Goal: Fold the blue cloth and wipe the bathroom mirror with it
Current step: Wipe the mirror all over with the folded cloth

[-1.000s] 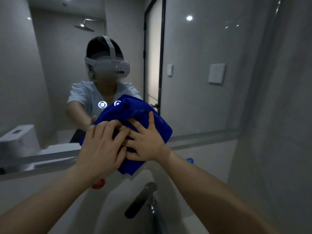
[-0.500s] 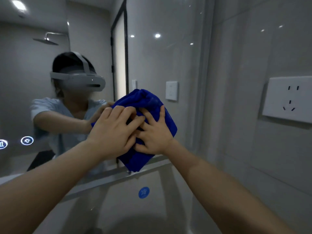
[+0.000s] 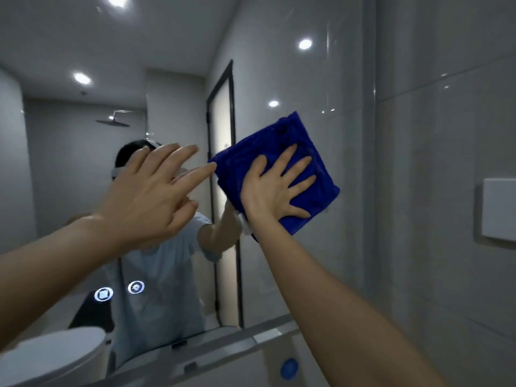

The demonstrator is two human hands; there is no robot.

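Half done, likely: right hand (image 3: pixel 268 192) presses folded cloth (image 3: pixel 268 143) flat-fingered on mirror (image 3: pixel 279 65), left hand (image 3: pixel 150 191) open, empty, beside cloth

1. The right hand (image 3: pixel 275 188) lies flat, fingers spread, on the folded blue cloth (image 3: pixel 268 143), pressing it against the mirror (image 3: pixel 173 101)
2. The left hand (image 3: pixel 150 191) is raised just left of the cloth, fingers straight, holding nothing; its forefinger tip reaches the cloth's left corner
3. 2 round lit icons (image 3: pixel 104 294) glow low on the mirror
4. A white wall plate (image 3: pixel 499 208) sits on the tiled wall at right
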